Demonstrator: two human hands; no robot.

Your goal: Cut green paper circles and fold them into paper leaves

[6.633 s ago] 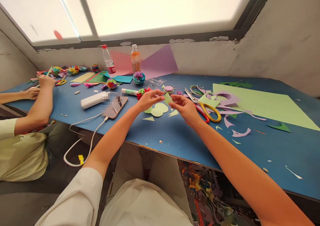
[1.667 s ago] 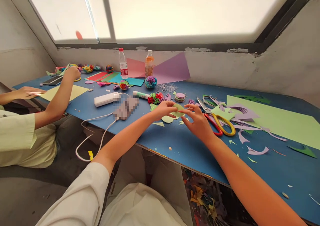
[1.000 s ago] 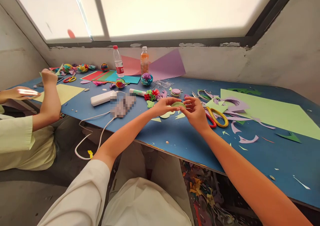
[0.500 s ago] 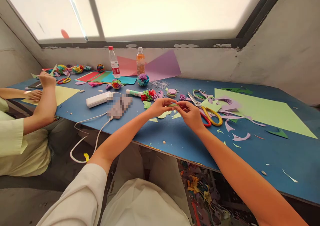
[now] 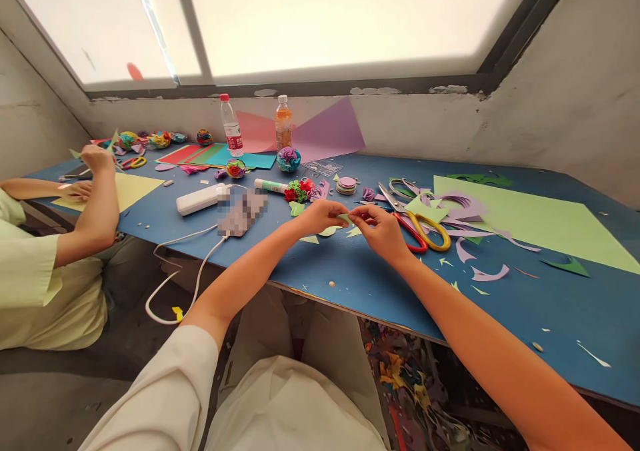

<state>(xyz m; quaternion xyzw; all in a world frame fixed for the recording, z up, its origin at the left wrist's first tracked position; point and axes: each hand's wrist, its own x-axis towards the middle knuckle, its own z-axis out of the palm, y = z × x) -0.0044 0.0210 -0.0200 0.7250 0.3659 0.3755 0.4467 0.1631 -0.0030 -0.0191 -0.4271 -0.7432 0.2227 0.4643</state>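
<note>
Between my two hands is a small piece of light green paper (image 5: 345,218), partly hidden by the fingers. My left hand (image 5: 323,217) pinches its left side. Fingertips of my right hand (image 5: 379,228) are closed on its right end, close to the left fingertips. On the table under them lie light green paper cut-outs (image 5: 330,230). Just right of my right hand are yellow-handled scissors (image 5: 434,232) and red-handled scissors (image 5: 417,241), among purple paper scraps (image 5: 463,209). A glue stick (image 5: 271,186) and red and green paper flowers (image 5: 299,190) lie beyond my left hand.
A light green sheet (image 5: 530,218) covers part of the right side. Two bottles (image 5: 233,128) stand at the back by paper balls (image 5: 289,159). A white power bank (image 5: 201,200) with a cable lies left. At far left another person's arm (image 5: 93,221) rests over yellow paper (image 5: 137,191).
My fingers have shifted on the green paper, and it now shows as a smaller, lighter piece between them. The whole view has moved slightly.
</note>
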